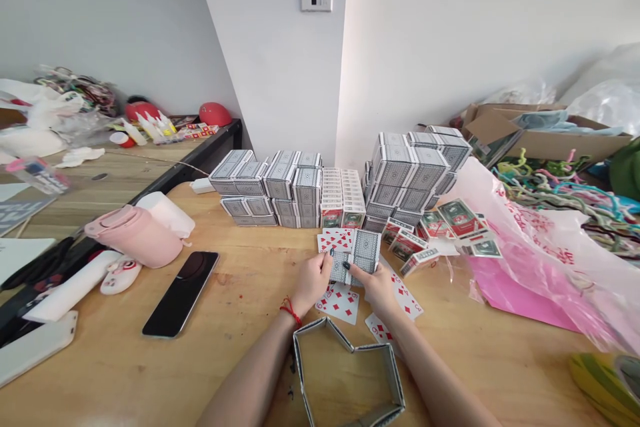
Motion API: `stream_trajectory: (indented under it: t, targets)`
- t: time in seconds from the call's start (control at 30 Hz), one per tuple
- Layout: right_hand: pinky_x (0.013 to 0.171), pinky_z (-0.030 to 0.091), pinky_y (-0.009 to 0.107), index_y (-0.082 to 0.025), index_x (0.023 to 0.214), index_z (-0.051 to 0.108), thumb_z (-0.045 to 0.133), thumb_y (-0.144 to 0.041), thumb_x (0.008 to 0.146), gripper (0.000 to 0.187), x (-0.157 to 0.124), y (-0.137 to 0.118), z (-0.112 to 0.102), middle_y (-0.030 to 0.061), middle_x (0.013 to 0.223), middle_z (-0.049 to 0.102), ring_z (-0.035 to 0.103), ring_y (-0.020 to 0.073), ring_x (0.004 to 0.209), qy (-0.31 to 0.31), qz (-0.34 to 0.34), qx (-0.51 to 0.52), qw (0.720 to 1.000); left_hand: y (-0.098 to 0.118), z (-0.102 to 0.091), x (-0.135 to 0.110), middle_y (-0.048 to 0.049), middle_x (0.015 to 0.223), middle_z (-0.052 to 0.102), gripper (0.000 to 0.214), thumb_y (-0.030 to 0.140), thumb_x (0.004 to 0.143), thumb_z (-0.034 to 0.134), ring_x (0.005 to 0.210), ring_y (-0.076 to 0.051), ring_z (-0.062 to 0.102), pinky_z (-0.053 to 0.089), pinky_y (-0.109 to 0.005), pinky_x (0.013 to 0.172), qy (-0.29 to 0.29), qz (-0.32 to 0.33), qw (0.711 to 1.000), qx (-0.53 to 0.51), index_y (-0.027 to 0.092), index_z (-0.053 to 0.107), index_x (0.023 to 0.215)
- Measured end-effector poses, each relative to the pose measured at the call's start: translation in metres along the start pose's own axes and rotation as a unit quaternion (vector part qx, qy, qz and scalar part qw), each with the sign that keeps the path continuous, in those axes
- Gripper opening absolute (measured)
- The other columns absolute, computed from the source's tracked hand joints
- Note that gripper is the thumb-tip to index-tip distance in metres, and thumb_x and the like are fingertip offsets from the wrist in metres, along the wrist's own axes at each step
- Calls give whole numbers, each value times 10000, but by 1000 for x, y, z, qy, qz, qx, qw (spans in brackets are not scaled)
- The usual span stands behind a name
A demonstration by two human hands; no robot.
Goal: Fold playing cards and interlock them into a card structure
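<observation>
Just below the frame's centre, my left grip (313, 277) and right grip (379, 288) pinch the grey-backed cards (367, 248); uneven thumb pressure could slide them askew over the face-up cards (343, 305).

I have a lane over the surface (250, 273) between the phone (181, 295) and the left hand (313, 278); card stacks (306, 188) wall off the far side, red card boxes (411, 244) crowd the right hand (377, 285), and a card-walled frame (397, 380) blocks the near side.
</observation>
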State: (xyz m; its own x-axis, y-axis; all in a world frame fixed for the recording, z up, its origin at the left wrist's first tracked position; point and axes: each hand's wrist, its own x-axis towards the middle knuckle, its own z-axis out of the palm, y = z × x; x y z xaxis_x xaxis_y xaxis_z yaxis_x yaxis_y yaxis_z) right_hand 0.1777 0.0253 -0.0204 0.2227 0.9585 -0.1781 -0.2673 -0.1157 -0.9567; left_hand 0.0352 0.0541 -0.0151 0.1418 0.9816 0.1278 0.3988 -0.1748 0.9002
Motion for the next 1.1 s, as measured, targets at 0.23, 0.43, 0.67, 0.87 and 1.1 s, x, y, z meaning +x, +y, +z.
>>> stream_trajectory:
  t: [0.23,0.43,0.67,0.87,1.1]
  targets:
    - [693,533,357,-145,906,650,730,-298,586,364,-3,-5,2,69,889,704,658,235,766,-13,6,12,1000,2,0,0,24,413,327,429,380,827,361,428,-94,288,137,-274,493,10,31,998,45,184,306,450]
    - [713,526,386,-131,878,661,737,-306,569,363,0,-1,-1,89,900,700,653,251,781,-7,8,16,1000,0,3,0,15,417,357,415,344,837,347,428,-99,304,158,-275,497,9,56,996,72,186,318,454]
    - [728,530,367,-134,856,660,733,-324,577,345,1,2,-3,81,915,699,656,243,808,9,3,13,1000,0,2,-1,24,518,403,369,380,845,352,510,-100,370,243,-229,506,18,35,999,12,177,359,537]
    - [737,529,384,-140,878,658,722,-340,586,360,1,4,-3,81,923,697,653,251,824,5,-21,-15,1000,-3,2,-1,42,551,407,284,406,835,368,438,-87,400,275,-213,447,-25,-18,993,-115,183,427,670]
    - [704,514,352,-135,896,632,696,-389,614,384,1,3,-4,87,923,686,635,242,814,-22,-37,-59,997,-7,-3,4,41,505,353,347,395,795,447,492,-88,328,243,-215,475,-3,18,996,-90,172,396,534]
